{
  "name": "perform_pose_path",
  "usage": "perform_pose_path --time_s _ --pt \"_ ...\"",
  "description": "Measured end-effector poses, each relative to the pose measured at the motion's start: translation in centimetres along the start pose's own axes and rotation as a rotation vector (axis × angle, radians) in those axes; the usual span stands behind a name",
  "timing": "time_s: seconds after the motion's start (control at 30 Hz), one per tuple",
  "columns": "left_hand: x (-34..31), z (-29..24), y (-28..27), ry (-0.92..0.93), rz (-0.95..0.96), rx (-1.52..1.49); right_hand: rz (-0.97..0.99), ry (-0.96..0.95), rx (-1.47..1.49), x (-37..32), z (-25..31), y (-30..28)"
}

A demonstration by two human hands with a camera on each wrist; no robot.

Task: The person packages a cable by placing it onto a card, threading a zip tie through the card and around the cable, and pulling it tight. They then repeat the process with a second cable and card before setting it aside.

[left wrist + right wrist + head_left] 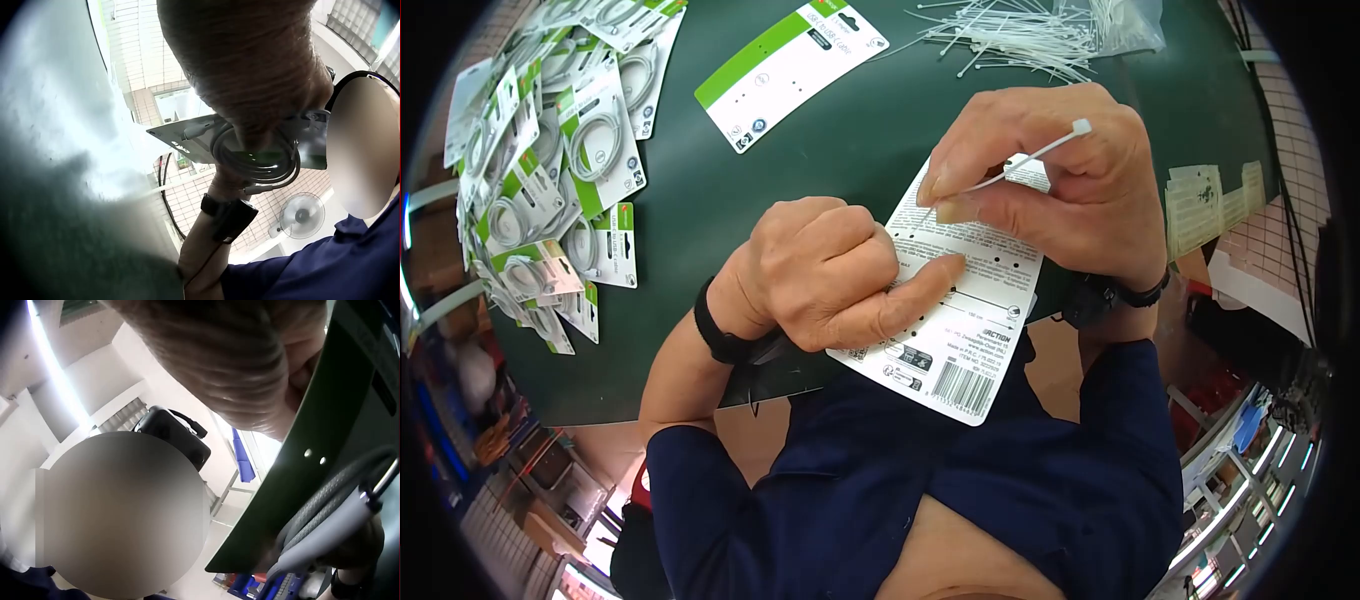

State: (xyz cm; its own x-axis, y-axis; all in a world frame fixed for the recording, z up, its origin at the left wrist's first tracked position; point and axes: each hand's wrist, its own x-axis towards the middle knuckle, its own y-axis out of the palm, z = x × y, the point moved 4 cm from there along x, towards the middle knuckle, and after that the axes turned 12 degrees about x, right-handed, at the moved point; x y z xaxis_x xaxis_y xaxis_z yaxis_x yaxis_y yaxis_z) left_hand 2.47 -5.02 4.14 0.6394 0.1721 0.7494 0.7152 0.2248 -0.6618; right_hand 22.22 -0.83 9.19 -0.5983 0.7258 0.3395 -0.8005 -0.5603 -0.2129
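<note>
A white printed card [960,350], text side up, is held tilted in front of the body. My left hand [825,275] grips it with the thumb on its face and the fingers curled. Against the underside lies a coiled grey cable [253,165], close to the left fingers; the right wrist view shows its plug [328,540] near the card's green side. Between thumb and forefinger, my right hand [1080,185] pinches a white cable tie [1040,153]. The tie's head sticks up above the hand, and its thin end runs down to the small holes in the card.
Carded cables [550,170] are heaped on the left of the dark green table [700,250]. A flat card [795,75] without a cable lies at the back. Loose cable ties [1010,35] spread beside a clear bag [1125,25]. Taped paper [1200,205] lies at the right edge.
</note>
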Motion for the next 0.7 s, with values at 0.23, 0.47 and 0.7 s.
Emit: perform_pose_path --time_s 0.23,0.47,0.7 --pt "0.1 -0.1 0.3 -0.005 -0.02 0.005 0.055 0.052 -0.068 0.1 -0.7 0.8" --pt "0.0 -0.1 0.2 -0.013 -0.018 0.025 0.076 0.091 -0.066 0.2 -1.1 1.0" --pt "-0.4 -0.3 0.1 -0.064 -0.003 0.081 0.098 0.102 -0.04 0.2 -1.9 1.2"
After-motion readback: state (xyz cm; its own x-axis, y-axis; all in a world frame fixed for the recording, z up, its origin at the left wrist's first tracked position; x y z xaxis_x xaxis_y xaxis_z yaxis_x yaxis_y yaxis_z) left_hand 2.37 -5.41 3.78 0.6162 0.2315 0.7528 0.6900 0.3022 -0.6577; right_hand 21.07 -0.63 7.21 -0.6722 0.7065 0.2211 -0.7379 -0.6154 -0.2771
